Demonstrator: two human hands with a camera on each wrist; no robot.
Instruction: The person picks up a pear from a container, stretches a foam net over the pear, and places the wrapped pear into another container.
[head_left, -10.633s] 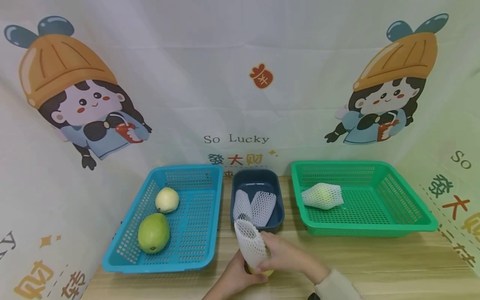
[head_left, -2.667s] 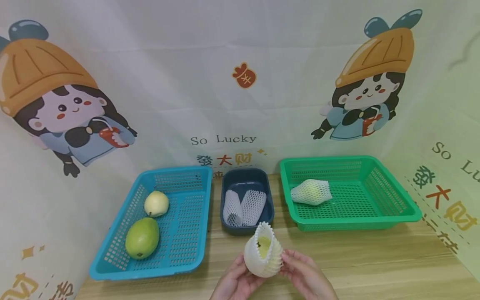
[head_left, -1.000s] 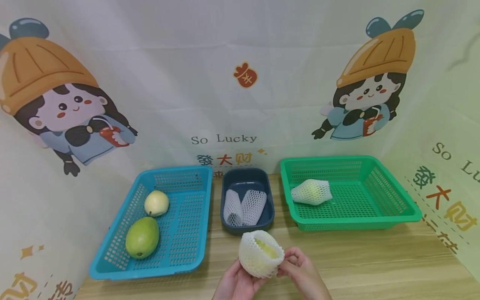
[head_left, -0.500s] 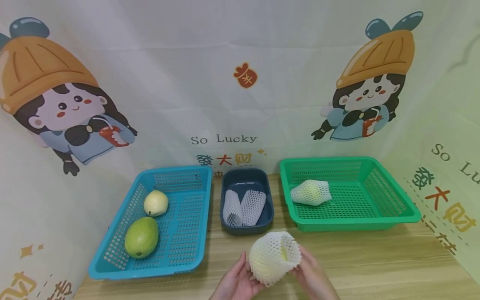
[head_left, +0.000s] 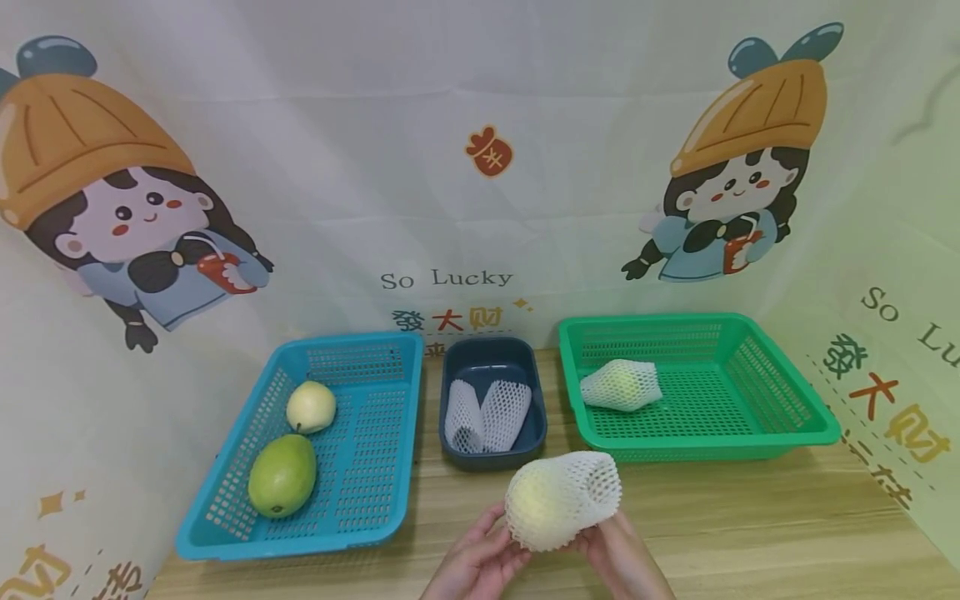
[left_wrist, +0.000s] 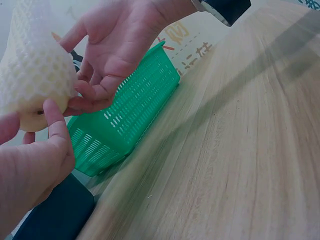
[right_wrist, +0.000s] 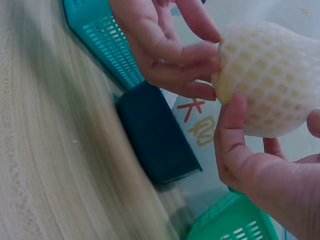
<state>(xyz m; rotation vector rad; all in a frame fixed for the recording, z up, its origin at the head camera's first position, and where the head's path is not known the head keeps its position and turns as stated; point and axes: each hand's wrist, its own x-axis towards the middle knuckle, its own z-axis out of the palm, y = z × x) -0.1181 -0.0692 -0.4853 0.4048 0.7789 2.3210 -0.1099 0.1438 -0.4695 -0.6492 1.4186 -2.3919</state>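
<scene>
A pale yellow pear in a white foam net sleeve (head_left: 547, 502) is held up over the near part of the table between both hands. Its sleeve's open end points up and right. My left hand (head_left: 474, 557) grips the rounded end at its lower left; in the left wrist view, a bare patch of the pear (left_wrist: 34, 120) shows at the left fingertips. My right hand (head_left: 618, 557) holds the sleeved pear from the right and below, its fingers (right_wrist: 232, 125) curled against the net in the right wrist view. In the head view the pear hides the right fingertips.
A blue basket (head_left: 415, 433) at left holds a pale pear (head_left: 311, 407) and a green oval fruit (head_left: 283, 475). Behind the hands, a dark blue box (head_left: 491, 354) contains foam sleeves (head_left: 506, 415). The green basket (head_left: 720, 450) at right holds a sleeved fruit (head_left: 622, 385).
Across the earlier frames the net was drawn over the pear. In the last second both hands turned it, so the sleeve's opening swung from facing upward to the upper right. The baskets' contents stayed put.
</scene>
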